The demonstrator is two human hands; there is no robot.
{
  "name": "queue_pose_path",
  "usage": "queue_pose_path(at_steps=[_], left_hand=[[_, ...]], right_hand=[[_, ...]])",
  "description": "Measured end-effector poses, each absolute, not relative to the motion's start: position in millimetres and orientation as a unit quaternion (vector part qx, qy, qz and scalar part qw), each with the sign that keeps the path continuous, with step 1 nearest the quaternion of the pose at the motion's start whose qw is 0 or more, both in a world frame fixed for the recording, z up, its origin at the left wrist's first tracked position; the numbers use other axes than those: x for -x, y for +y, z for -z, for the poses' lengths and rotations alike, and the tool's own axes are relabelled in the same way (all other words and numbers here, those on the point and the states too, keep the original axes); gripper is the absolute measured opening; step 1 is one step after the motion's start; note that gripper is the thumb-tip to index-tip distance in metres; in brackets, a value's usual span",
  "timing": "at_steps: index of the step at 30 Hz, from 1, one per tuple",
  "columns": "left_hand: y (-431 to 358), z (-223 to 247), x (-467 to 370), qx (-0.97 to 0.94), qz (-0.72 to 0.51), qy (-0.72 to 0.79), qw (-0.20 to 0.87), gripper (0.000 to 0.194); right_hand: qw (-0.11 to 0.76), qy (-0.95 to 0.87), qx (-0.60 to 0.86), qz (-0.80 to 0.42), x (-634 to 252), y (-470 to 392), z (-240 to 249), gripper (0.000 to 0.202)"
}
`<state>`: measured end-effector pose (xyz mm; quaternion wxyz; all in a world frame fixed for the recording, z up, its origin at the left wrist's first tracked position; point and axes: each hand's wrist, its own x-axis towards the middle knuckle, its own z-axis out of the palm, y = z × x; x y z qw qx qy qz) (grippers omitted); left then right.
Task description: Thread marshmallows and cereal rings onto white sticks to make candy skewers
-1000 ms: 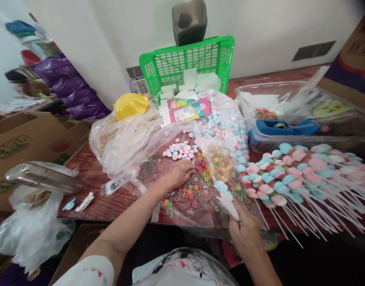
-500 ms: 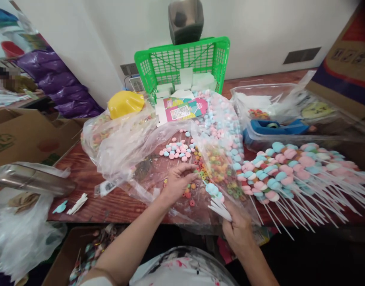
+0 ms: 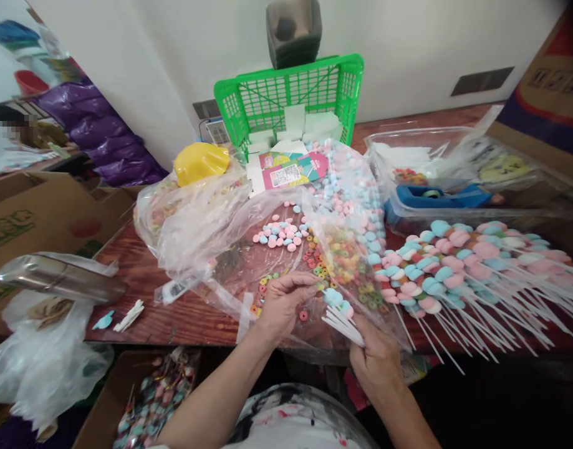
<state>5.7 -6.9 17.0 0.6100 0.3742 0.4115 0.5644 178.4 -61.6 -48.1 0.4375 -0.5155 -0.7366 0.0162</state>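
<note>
Hand (left) (image 3: 286,305), well left of candy heap (image 3: 454,259): pinches green ring (image 3: 320,287) | threaded marshmallows (image 3: 333,297), left of heap | white sticks (image 3: 342,325), gripped by right hand (image 3: 376,350), nearer heap | likely risk: ring drops if sticks wobble

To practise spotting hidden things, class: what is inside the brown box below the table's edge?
Pink and blue pieces show inside the brown box. Its bottom lies hidden beneath them, and the left forearm covers part.
</note>
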Motion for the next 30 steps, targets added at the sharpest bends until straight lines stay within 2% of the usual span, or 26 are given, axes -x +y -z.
queue_pose_path(at_steps=[4, 7, 12, 17, 20, 22, 24, 27, 30], left_hand=[[-5, -19, -2, -0.306, -0.496, 0.416, 0.698, 0.030], [-4, -16, -1, -0.328, -0.459, 0.422, 0.710, 0.036], [-8, -7, -5, -0.351, -0.444, 0.423, 0.708, 0.039], [2, -9, 4, -0.374, -0.426, 0.382, 0.730, 0.057], [32, -14, 29, -0.482, -0.421, 0.448, 0.624, 0.047], [62, -14, 52, -0.584, -0.395, 0.551, 0.447, 0.032], [92, -11, 73, -0.690, -0.342, 0.602, 0.209, 0.020], [122, -2, 91, -0.734, -0.298, 0.589, 0.159, 0.008], [129, 8, 94, -0.754, -0.280, 0.572, 0.159, 0.005]], right_hand=[[0.448, -0.765, 0.463, -0.020, -180, -63, 48, 0.052], [0.442, -0.773, 0.454, -0.027, -182, -63, 48, 0.054], [0.462, -0.765, 0.448, 0.009, -187, -65, 52, 0.049], [0.492, -0.734, 0.469, -0.003, -184, -59, 59, 0.037], [0.518, -0.693, 0.499, -0.047, -183, -58, 60, 0.024], [0.523, -0.671, 0.520, -0.077, -183, -58, 60, 0.020], [0.521, -0.661, 0.531, -0.094, -183, -58, 60, 0.020], [0.516, -0.678, 0.515, -0.093, -181, -55, 60, 0.020], [0.515, -0.705, 0.482, -0.076, -179, -51, 60, 0.022]])
